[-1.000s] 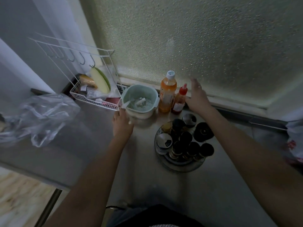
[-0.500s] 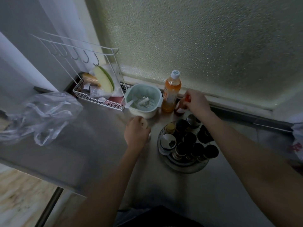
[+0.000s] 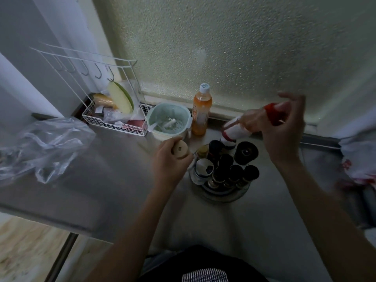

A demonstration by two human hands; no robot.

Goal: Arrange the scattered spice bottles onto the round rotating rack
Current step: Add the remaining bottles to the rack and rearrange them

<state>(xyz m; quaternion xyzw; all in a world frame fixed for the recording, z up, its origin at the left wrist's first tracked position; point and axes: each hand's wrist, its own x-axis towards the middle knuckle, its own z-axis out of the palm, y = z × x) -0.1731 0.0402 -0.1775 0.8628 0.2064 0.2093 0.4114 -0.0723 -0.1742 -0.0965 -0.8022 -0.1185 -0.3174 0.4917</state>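
Head view, red-capped bottle (image 3: 240, 127) in right fingers (image 3: 293, 110)

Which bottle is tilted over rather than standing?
The red-capped bottle in the right hand, lifted and slanted; the orange drink bottle stands upright.

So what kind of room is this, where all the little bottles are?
Most likely a home kitchen. There's a steel counter under a frosted window, a round rack full of spice jars, and a wire basket holding kitchen bits.
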